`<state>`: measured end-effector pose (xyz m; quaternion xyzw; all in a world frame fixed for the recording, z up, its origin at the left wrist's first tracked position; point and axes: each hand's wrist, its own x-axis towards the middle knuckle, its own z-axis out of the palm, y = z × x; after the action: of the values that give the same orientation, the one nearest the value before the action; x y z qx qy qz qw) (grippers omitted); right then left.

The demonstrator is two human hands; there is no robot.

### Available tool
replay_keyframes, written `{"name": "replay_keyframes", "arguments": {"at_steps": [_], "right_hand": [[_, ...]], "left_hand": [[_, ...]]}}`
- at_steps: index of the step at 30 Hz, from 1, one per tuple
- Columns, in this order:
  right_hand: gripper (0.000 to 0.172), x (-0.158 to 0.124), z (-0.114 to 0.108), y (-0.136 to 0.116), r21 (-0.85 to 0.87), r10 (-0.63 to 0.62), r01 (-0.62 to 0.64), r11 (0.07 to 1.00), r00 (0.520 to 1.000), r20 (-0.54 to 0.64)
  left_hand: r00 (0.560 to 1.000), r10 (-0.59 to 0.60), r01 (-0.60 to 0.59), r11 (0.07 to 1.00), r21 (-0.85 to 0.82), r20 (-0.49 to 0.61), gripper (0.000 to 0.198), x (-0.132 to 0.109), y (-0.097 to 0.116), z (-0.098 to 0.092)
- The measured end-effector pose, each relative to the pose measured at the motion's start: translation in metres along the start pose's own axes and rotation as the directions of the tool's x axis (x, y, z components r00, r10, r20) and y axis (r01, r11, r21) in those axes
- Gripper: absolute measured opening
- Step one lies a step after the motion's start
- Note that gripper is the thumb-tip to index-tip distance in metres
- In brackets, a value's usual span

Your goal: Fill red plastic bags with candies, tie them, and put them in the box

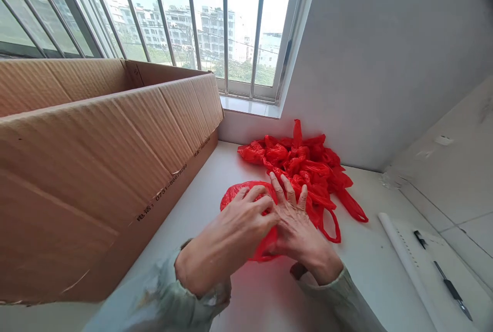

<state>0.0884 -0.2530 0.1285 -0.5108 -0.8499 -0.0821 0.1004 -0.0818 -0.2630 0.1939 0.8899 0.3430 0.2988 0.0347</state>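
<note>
A red plastic bag [232, 194] lies on the white tabletop under both of my hands. My left hand [246, 215] is on its near left part, fingers bent and gathered at the plastic; the fingertips are partly hidden. Beside it, my right hand [295, 221] rests on the bag's right side with its fingers stretched out and spread, the tips reaching towards a heap of crumpled red plastic bags [308, 162]. My hands meet or overlap near the middle of the bag, and its centre is covered by them.
A large open cardboard box [115, 168] fills the left side. Behind the heap stand a grey wall [365, 65] and a barred window [208, 29]. At right lie a white rolled sheet [408, 265], a pen [450, 288], a black cap [419, 239] and clear plastic [391, 180].
</note>
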Motion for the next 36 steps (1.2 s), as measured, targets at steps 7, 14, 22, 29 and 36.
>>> {"name": "replay_keyframes", "arguments": {"at_steps": [7,14,22,29,36], "right_hand": [[0.129,-0.002,-0.013,0.017,-0.102,0.127,-0.125,0.987,0.992,0.020],[0.116,-0.011,-0.020,0.039,-0.202,0.301,-0.313,0.928,0.949,-0.087],[0.111,-0.009,-0.023,0.043,-0.202,0.307,-0.350,0.915,0.927,-0.217],[0.090,0.000,-0.030,0.030,-0.175,0.300,-0.376,0.910,0.887,-0.350],[0.045,-0.007,-0.028,0.035,-0.269,0.281,-0.307,0.913,0.951,-0.131]], "left_hand": [[0.908,-0.405,0.340,0.864,0.371,0.110,0.023,-0.022,-0.049,0.012],[0.893,-0.410,0.302,0.853,0.426,0.188,0.023,-0.023,-0.033,-0.006],[0.905,-0.385,0.286,0.865,0.411,0.182,0.032,-0.023,-0.026,-0.007],[0.854,-0.421,0.287,0.871,0.399,0.306,0.050,-0.019,-0.025,-0.012],[0.831,-0.431,0.270,0.866,0.421,0.353,0.031,-0.023,-0.020,-0.005]]}}
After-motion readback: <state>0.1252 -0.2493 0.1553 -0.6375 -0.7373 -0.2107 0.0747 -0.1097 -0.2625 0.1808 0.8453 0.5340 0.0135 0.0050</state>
